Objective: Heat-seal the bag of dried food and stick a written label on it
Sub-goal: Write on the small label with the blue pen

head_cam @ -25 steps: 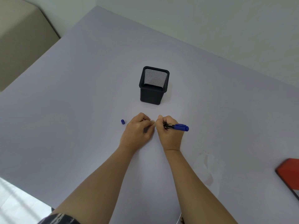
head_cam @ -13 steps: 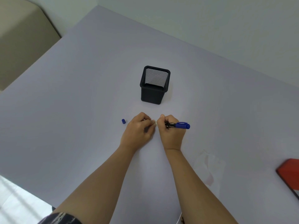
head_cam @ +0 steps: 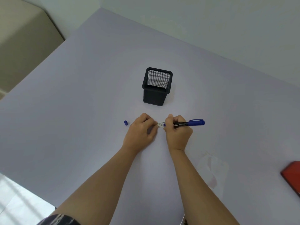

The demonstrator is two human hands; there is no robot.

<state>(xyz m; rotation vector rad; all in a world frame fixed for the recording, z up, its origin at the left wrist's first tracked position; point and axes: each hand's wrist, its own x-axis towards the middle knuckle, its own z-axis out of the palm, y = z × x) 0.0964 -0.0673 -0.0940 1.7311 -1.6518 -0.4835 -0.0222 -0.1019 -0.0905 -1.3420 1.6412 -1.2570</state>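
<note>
A dark patterned sleeve (head_cam: 60, 219) edges into the bottom of the picture as a person leans two bare forearms over a pale lavender table (head_cam: 81, 111). To the right of the right forearm a clear plastic bag (head_cam: 211, 169) lies flat, faint against the tabletop, its contents too dim to make out. Farther right, a flat red object (head_cam: 292, 176) is cut off by the picture's edge.

Beyond the bag, the hands meet over a small white paper label (head_cam: 161, 124) lying on the table. The left hand (head_cam: 141, 132) pins the label's left end with curled fingers. The right hand (head_cam: 177, 132) grips a blue-and-black marker pen (head_cam: 193, 123), tip down on the label and barrel pointing right. The label carries markings too small to read.

A small blue pen cap (head_cam: 125, 122) stands just left of the left hand. Behind the hands sits a square black mesh pen holder (head_cam: 156, 86). A beige upholstered piece (head_cam: 24, 46) fills the far left corner beside a pale wall (head_cam: 211, 21).
</note>
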